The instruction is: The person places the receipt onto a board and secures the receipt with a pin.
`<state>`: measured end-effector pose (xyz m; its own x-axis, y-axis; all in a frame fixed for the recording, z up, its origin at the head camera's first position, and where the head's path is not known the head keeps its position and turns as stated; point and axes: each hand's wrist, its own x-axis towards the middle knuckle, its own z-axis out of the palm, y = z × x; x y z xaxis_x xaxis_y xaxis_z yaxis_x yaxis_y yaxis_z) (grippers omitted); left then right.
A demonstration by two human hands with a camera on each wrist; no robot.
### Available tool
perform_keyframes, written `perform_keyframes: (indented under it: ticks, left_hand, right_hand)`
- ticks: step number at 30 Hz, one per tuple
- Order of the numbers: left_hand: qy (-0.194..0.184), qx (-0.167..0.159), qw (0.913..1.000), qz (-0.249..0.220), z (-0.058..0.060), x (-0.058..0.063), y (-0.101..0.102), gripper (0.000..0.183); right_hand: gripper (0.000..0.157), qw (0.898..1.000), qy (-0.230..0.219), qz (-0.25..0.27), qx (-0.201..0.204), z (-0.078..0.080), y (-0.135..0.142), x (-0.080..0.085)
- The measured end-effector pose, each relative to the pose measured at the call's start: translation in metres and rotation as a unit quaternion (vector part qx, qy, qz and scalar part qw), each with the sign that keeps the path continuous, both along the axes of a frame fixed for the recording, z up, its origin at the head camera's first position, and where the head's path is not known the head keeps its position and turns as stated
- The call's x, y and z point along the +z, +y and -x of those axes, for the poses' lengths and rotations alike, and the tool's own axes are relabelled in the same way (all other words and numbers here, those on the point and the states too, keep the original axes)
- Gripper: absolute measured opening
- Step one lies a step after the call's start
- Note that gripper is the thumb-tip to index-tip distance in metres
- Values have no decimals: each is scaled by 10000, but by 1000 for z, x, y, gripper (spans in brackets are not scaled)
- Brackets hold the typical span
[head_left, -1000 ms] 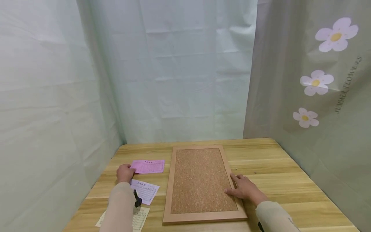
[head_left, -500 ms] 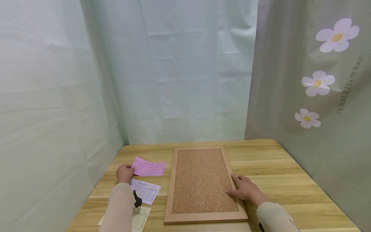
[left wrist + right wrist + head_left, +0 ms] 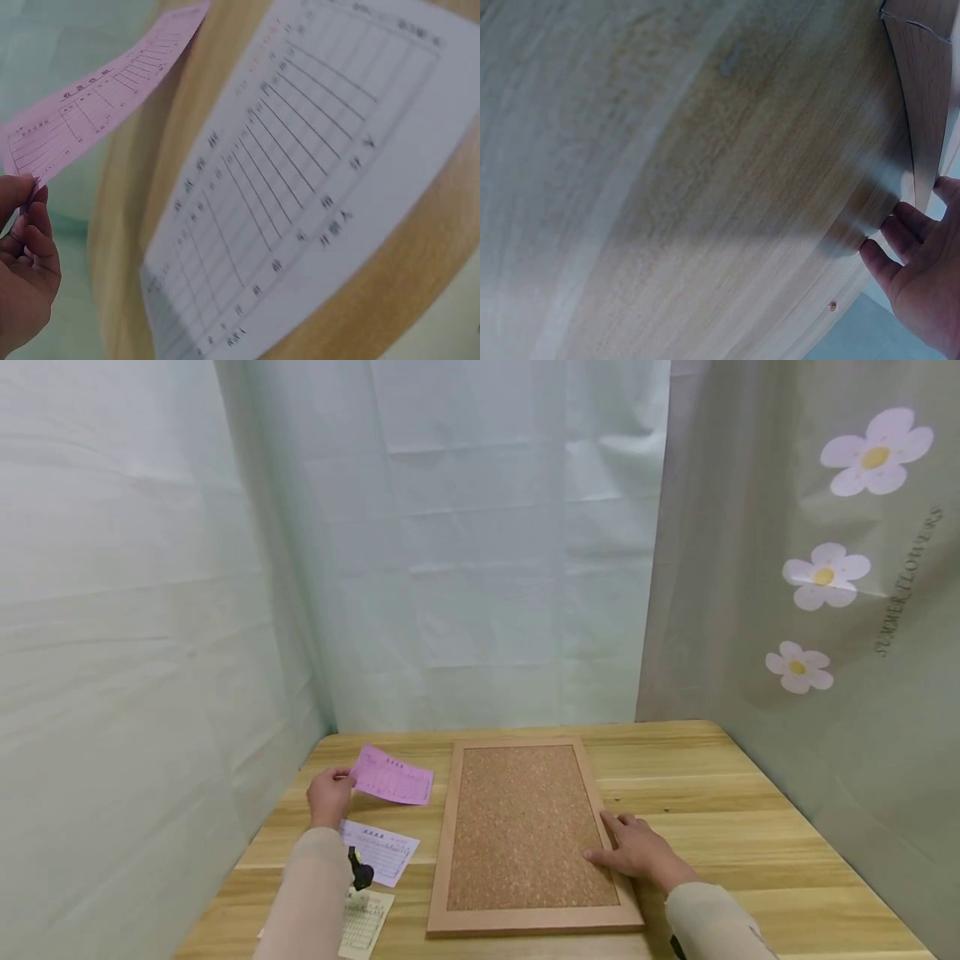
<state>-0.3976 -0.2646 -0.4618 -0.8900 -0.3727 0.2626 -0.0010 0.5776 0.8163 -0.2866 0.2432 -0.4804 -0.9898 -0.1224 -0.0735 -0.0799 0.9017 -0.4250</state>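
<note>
The pink slip (image 3: 393,777) has come up from the table (image 3: 697,793): a second ago it lay nearly flat there, half a second ago its left end was starting to rise, and now most of the sheet is lifted and slanted, with the left hand (image 3: 330,797) raised along with it. The left grip is closed to a pinch, thumb and forefinger meeting on the slip's near left corner, the other fingers curled in below, as the left wrist view shows. The paper bows slightly, its left end higher; whether the right end touches the table I cannot tell. It is left of the cork board (image 3: 532,827), near its far half and apart from its frame (image 3: 442,835). Just nearer the person lies a pale lilac slip (image 3: 386,852) with printed lines, and nearer still a yellow slip (image 3: 367,922), partly covered by the left sleeve (image 3: 307,893). The right hand (image 3: 637,852) is in the same place as before, at the board's right side, its grip loose and spread: the thumb rests over the frame, while the other fingers reach along the outer edge, some tips down by the table in the right wrist view. A black device (image 3: 362,872) shows at the left wrist, and pale curtains (image 3: 480,568) hang around the table.
</note>
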Motion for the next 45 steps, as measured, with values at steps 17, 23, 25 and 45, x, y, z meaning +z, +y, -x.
perform_keyframes:
  ticks: [17, 23, 25, 45]
  left_hand:
    - [159, -260, 9940, -1046, -2, 42, 37, 27]
    - [71, -331, 9902, -1356, -3, 48, 52, 28]
    - [59, -367, 9884, -1470, -3, 49, 57, 28]
    - [118, -689, 9742, -2148, 2, 43, 110, 22]
  right_hand:
    - [92, 9999, -81, 56, -55, 0, -1, 1]
    - [91, 9999, -112, 66, 45, -1, -2, 5]
    - [90, 9999, -105, 58, 101, -1, -2, 6]
    - [76, 9991, 364, -209, 69, 4, -5, 12]
